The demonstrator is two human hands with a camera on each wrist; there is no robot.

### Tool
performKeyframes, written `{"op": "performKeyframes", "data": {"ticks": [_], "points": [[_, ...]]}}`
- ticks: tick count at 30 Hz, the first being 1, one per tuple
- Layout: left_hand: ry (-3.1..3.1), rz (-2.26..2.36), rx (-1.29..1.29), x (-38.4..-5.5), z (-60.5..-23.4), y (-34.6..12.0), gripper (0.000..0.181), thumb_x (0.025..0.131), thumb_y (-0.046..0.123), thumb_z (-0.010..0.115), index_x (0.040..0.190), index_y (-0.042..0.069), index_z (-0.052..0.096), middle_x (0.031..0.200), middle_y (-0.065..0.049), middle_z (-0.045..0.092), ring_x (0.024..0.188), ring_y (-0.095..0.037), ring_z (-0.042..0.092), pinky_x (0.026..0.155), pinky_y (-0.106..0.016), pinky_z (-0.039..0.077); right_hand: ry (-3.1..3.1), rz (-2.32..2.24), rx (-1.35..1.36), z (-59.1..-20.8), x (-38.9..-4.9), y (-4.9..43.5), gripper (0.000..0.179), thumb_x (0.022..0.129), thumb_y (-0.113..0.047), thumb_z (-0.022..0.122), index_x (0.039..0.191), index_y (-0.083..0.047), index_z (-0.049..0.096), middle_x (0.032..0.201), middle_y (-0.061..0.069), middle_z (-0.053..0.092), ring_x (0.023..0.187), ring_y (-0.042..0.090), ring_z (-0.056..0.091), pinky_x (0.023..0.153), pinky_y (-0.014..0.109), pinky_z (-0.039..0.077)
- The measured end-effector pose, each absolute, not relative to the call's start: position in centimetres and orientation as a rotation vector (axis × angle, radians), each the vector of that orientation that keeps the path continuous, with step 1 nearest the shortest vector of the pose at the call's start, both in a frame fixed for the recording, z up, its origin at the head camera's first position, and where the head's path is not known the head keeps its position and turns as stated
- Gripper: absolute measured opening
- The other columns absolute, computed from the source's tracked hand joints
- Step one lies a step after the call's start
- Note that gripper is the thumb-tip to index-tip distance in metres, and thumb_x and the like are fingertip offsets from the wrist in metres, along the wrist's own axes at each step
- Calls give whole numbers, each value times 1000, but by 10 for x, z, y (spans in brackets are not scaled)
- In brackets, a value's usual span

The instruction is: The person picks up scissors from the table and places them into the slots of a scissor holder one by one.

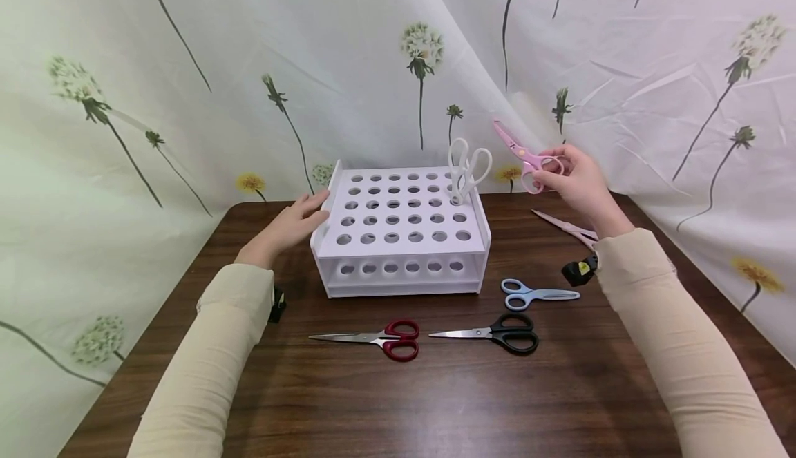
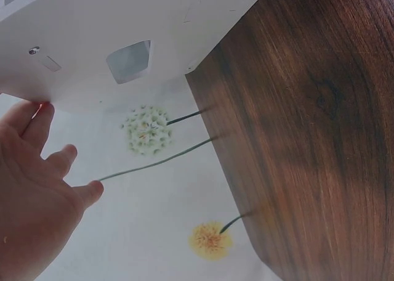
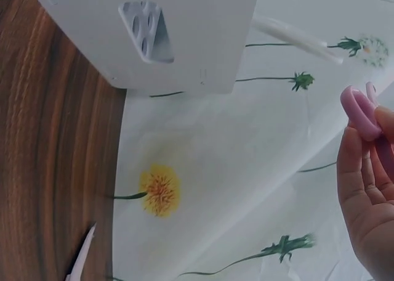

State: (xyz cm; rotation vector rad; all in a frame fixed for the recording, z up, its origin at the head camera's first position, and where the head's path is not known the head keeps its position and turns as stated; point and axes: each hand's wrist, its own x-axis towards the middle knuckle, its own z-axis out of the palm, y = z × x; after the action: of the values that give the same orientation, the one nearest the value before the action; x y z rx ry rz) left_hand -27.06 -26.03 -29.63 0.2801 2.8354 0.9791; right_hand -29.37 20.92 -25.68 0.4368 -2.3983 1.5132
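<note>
Left hand (image 1: 286,226): fingers apart, fingertips at left edge of white rack (image 1: 404,291). Right hand (image 1: 580,180): thumb and fingers pinch pink scissors (image 1: 521,153) by the handle, raised off table (image 1: 460,403), right of rack, gap between. White scissors (image 1: 457,199) stand at rack's far right edge. Blue scissors (image 1: 539,294) just right of rack; narrow gap between red scissors (image 1: 388,337) and black scissors (image 1: 497,332), near side.
</note>
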Motion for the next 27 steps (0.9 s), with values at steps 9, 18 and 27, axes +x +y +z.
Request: {"op": "performKeyframes", "data": {"ticks": [9,18,27], "points": [[2833,992,282,-271,-297,-260,61,97,43,37,149,22,14,151,-18,-6,135,-40,-5,103,-60,6,-2358,1598,508,-250,-293,197,32,86,-5,64,113,4,50,74,-3,60,65,8,59,61,19,49],[2828,997,276,-271,-297,-261,60,97,42,37,149,23,13,151,-17,-6,135,-41,-5,102,-61,6,-2350,1600,527,-244,-292,191,38,85,-6,65,118,4,49,75,-1,60,66,9,60,63,21,50],[2833,1003,271,-272,-298,-260,60,97,43,37,149,23,14,151,-17,-6,135,-40,-5,102,-60,7,-2303,1655,536,-244,-292,186,41,85,-6,66,121,2,48,77,-4,59,70,7,57,63,18,47]]}}
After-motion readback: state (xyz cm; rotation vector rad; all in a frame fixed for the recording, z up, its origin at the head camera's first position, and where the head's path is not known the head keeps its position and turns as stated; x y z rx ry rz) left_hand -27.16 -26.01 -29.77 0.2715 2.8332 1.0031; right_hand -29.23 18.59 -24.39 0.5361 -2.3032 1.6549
